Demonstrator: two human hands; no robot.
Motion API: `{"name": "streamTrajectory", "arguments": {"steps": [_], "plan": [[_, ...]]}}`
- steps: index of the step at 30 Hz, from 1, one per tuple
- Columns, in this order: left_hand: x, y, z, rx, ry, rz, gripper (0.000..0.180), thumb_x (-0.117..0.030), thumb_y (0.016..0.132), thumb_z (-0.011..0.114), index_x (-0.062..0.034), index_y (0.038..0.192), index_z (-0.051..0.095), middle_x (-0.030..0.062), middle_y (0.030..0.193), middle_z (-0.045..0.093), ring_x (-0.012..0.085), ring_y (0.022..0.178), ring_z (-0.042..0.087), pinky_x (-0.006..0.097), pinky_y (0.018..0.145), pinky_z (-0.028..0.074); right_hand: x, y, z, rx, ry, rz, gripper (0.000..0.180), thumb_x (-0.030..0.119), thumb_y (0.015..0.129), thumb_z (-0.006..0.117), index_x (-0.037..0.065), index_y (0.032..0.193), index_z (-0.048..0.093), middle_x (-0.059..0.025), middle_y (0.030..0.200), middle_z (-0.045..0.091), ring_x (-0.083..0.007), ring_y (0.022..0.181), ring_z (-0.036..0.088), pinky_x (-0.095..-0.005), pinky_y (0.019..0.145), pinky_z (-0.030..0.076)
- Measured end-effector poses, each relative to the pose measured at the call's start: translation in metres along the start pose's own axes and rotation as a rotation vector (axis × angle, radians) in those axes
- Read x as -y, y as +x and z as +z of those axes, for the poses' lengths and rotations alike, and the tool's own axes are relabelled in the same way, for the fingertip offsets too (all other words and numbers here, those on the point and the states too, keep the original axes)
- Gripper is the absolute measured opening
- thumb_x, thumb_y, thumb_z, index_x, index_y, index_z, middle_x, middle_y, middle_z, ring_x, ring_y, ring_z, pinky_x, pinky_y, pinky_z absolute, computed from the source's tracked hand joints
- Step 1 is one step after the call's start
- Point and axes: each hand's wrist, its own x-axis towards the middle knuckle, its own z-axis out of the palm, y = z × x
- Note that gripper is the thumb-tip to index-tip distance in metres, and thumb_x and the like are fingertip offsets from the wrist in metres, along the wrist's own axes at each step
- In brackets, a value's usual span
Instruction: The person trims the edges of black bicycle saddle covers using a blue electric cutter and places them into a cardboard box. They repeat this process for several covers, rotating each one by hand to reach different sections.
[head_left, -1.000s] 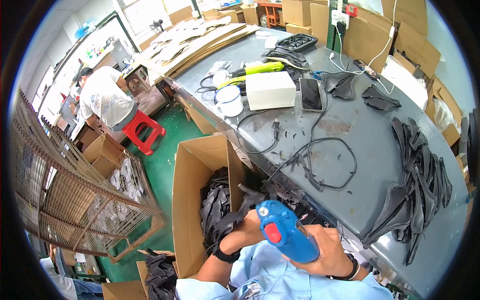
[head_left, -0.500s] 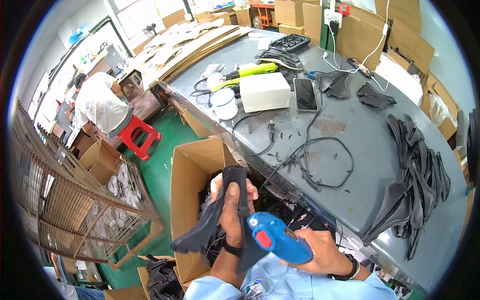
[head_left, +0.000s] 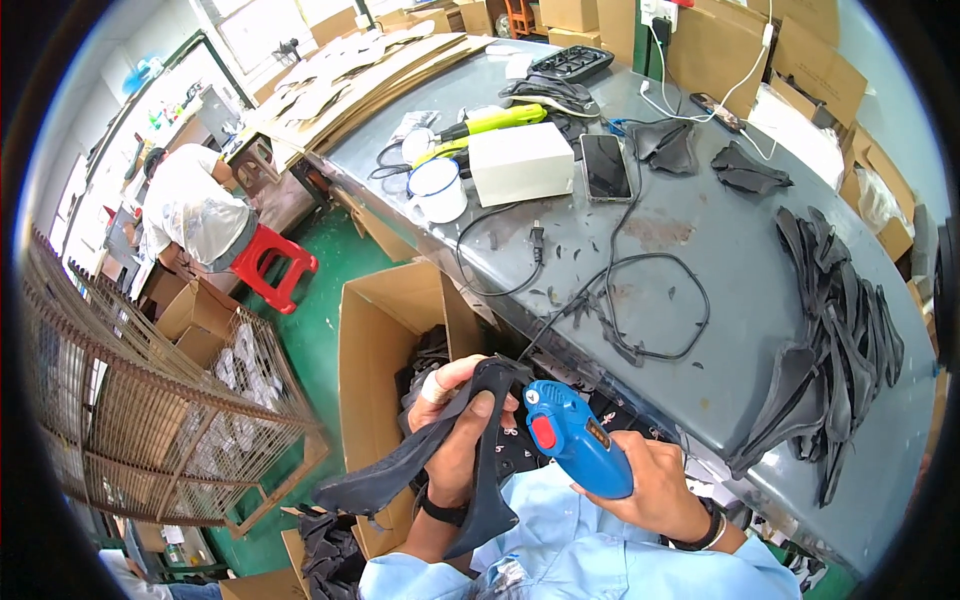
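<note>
My left hand (head_left: pixel 458 440) is closed on a black, forked piece of padded fabric (head_left: pixel 375 470), thumb pressed on it near the fold. One long arm of the piece points down to the left; another hangs past my wrist. A pale wrap covers one of my left fingers. In my right hand (head_left: pixel 655 490) is a blue handheld power tool (head_left: pixel 590 450) with a red button, my fingers wrapped round its body. Its head sits close beside the fabric's upper end; I cannot tell whether they touch, and its working tip is hidden.
An open cardboard box (head_left: pixel 375 330) with dark pieces stands below my left hand. On the grey table (head_left: pixel 740 290) lie a black cord (head_left: pixel 705 300), a heap of black pieces (head_left: pixel 825 350), a phone (head_left: pixel 606 167), a white box (head_left: pixel 520 163) and a mug (head_left: pixel 437 190). A person (head_left: pixel 195 205) sits at far left.
The fabric has tilted and dropped slightly, its long arm swinging further left. My right hand has raised the blue tool up and right, its head now beside the piece's upper end.
</note>
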Motion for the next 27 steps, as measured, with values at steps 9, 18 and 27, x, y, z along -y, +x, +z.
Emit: {"name": "streamTrajectory", "arguments": {"steps": [9,18,27], "plan": [[-0.010,-0.003,0.004,0.022,0.124,-0.130,0.027,-0.001,0.086,0.059,0.0012,0.113,0.057,0.0102,0.092,0.065,0.0146,0.077,0.065,0.025,0.065,0.054,0.001,0.000,0.000,-0.013,0.017,-0.008,0.055,0.025,0.067,0.084,-0.004,0.102,0.054,-0.0144,0.081,0.064,-0.0264,0.063,0.067,-0.0318,0.056,0.052],[-0.056,0.022,-0.017,0.204,0.234,-0.743,0.033,-0.005,0.084,0.061,-0.0006,0.116,0.058,0.0032,0.091,0.063,0.0077,0.075,0.058,0.020,0.066,0.047,-0.013,-0.011,-0.001,0.023,-0.041,0.004,0.052,0.024,0.066,0.083,-0.002,0.101,0.054,-0.0144,0.077,0.064,-0.0275,0.062,0.066,-0.0335,0.057,0.052],[-0.068,0.032,-0.022,0.254,0.342,-0.882,0.028,-0.006,0.085,0.062,0.0020,0.112,0.060,0.0046,0.090,0.064,0.0067,0.076,0.057,0.020,0.067,0.047,-0.010,-0.010,0.003,0.084,-0.075,-0.076,0.054,0.014,0.057,0.080,-0.002,0.101,0.054,-0.0121,0.067,0.061,-0.0291,0.055,0.059,-0.0353,0.052,0.046]]}}
